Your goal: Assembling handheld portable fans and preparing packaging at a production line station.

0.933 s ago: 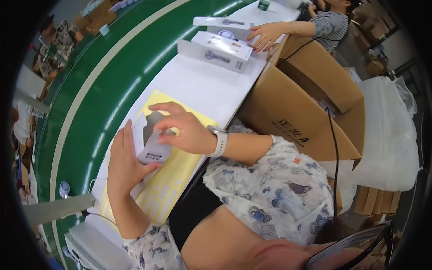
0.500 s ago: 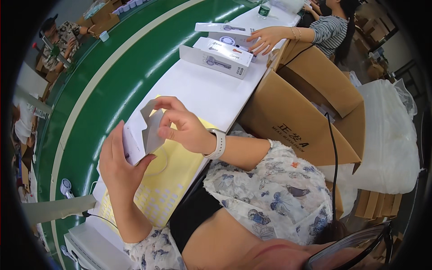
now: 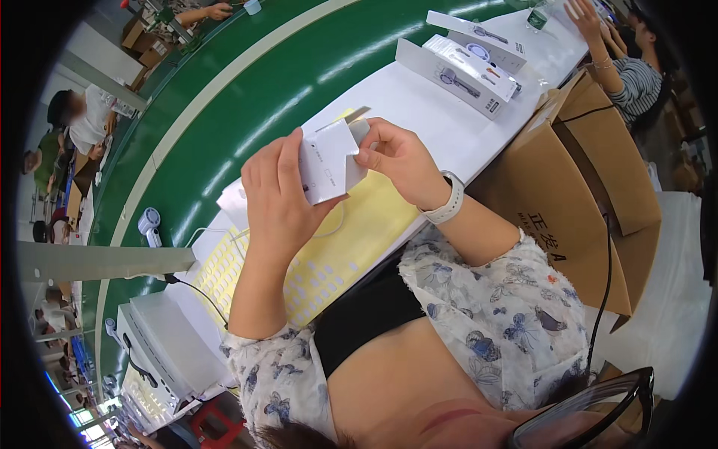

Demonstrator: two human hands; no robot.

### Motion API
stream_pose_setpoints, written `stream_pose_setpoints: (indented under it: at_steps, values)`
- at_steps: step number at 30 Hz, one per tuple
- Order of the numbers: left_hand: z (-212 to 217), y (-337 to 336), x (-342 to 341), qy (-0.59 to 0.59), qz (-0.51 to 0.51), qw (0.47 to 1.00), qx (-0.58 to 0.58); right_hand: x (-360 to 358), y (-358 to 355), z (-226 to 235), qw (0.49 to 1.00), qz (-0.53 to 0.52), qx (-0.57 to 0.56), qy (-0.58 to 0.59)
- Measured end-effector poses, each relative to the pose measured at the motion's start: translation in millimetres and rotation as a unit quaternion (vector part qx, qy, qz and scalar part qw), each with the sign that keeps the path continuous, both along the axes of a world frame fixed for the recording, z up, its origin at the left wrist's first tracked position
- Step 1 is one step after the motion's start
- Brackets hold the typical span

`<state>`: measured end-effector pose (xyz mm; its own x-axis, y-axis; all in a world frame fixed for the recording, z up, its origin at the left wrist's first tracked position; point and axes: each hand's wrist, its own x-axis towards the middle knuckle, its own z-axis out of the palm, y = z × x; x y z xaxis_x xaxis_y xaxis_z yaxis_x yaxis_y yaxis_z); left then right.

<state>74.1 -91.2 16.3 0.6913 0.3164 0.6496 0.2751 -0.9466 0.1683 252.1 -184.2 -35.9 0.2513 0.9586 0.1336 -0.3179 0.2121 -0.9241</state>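
A small white carton [image 3: 326, 166] with grey print is held up over the table, its end flaps standing out on the right. My left hand [image 3: 278, 191] is closed round the carton's left side, thumb along its lower edge. At the other end my right hand [image 3: 400, 159] pinches a flap between thumb and fingers. A white watch band circles my right wrist. Beneath my hands lies a yellow sheet [image 3: 378, 217] with rows of pale oval stickers. The carton's inside is hidden from view.
Printed fan boxes [image 3: 465, 75] stand on the white table at the back right. Right of the table is a large open brown carton [image 3: 557, 217]. A green conveyor [image 3: 224, 123] runs along the left, with a handheld fan [image 3: 149, 224] beside it. A co-worker [image 3: 636, 75] sits far right.
The view has shifted, so the table things appear further right. The carton in my hands has turned, bringing its printed face more into view. The co-worker's hand has left the fan boxes and is raised.
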Motion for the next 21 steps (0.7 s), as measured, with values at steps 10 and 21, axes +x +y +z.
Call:
stream_pose_setpoints:
  at_steps: [10, 21]
  values:
    - [17, -13, 3, 0.054, -0.079, 0.995, -0.001, -23, -2, -3, 0.962, -0.19, 0.127, -0.151]
    - [29, 10, -27, -0.06, -0.198, 0.978, -0.032, -22, -8, -11, 0.974, -0.048, 0.168, 0.147]
